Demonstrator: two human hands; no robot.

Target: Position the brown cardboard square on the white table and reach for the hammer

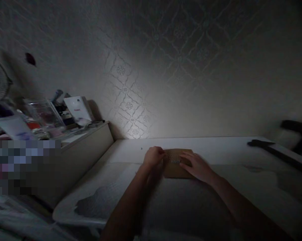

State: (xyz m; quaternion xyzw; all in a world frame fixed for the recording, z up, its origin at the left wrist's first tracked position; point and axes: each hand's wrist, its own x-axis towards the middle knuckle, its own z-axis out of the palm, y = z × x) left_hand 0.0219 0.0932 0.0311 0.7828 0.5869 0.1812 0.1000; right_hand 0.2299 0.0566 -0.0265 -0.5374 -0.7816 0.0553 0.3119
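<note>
A white table (231,150) runs along a patterned wall (the room is dim). On it, near the far edge, lies a flat brown cardboard packet (176,167). The right hand (196,166) rests flat on top, fingers together; the left hand (153,156) curls its fingers onto the left edge.

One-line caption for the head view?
Both hands, left hand and right hand, rest on flat brown cardboard piece on white table.

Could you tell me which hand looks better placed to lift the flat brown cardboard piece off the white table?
Probably the right hand: it lies flat across the flat brown cardboard piece on the white table, covering its right part. The left hand only touches the left edge, fingers curled.
</note>
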